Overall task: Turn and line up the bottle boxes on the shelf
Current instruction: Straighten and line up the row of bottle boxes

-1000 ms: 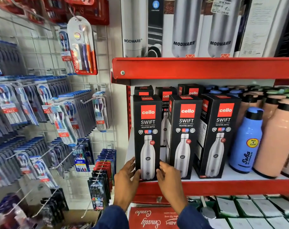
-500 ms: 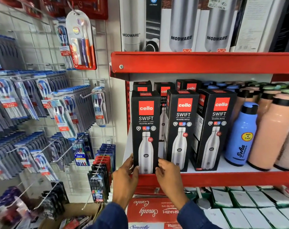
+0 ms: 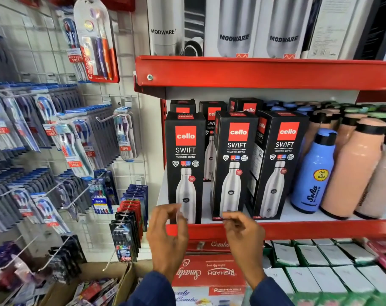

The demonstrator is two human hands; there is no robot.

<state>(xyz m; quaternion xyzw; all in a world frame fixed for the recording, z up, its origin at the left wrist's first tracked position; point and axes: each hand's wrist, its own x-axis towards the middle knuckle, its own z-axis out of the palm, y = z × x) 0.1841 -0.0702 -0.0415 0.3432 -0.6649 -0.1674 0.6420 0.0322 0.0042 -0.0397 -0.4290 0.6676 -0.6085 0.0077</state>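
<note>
Left hand (image 3: 166, 237) raised, fingers curled loose, gripping nothing, just in front of the leftmost black cardboard Cello Swift bottle box (image 3: 185, 166) | right hand (image 3: 242, 235) up too, fingers bent, empty, below the middle box (image 3: 235, 164) | three boxes upright at the red metal shelf (image 3: 320, 229) front, labels outward | blue bottle (image 3: 313, 173) beside them.

Red metal shelving (image 3: 265, 71), white wire grid wall (image 3: 33, 62), hanging toothbrush packs (image 3: 95, 40)

Bottle boxes (image 3: 236, 164): three black, upright | fronts facing out | shelf (image 3: 320, 230) front edge | rear row apparently similar
</note>
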